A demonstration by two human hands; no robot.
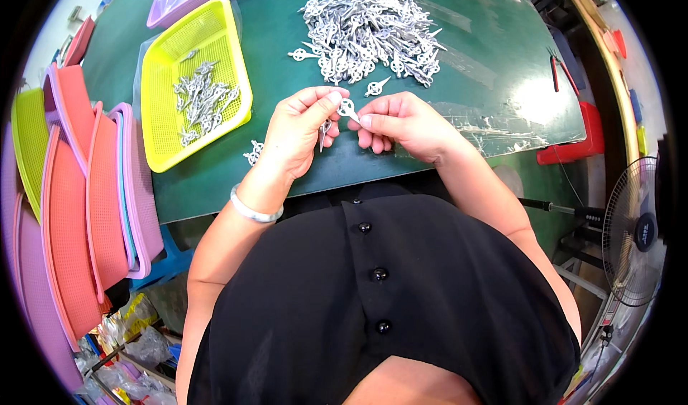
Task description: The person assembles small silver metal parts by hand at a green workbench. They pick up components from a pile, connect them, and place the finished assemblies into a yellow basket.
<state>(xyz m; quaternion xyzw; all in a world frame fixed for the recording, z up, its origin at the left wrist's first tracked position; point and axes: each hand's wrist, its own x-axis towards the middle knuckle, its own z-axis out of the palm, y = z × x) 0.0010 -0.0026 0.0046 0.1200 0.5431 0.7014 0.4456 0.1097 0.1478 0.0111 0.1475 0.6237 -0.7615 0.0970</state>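
Observation:
Over the near edge of the green table, my left hand (307, 122) and my right hand (403, 124) meet at a small grey metal part (346, 108), which has a ring-shaped head and a pointed tail. Left fingertips pinch its head; the right thumb and finger grip the tail. More such parts (325, 134) are tucked in my left palm, partly hidden by the fingers. A large heap of the same parts (369, 32) lies beyond my hands, with one loose part (377, 87) close by. A few others (254, 153) lie beside my left wrist.
A yellow-green plastic basket (161, 136) with some of the parts (204, 97) stands left on the green table (459, 75). Stacked pink and purple baskets (68, 211) fill the far left. Red-handled pliers (562, 72) lie at the right; a fan (634, 229) stands beyond the table.

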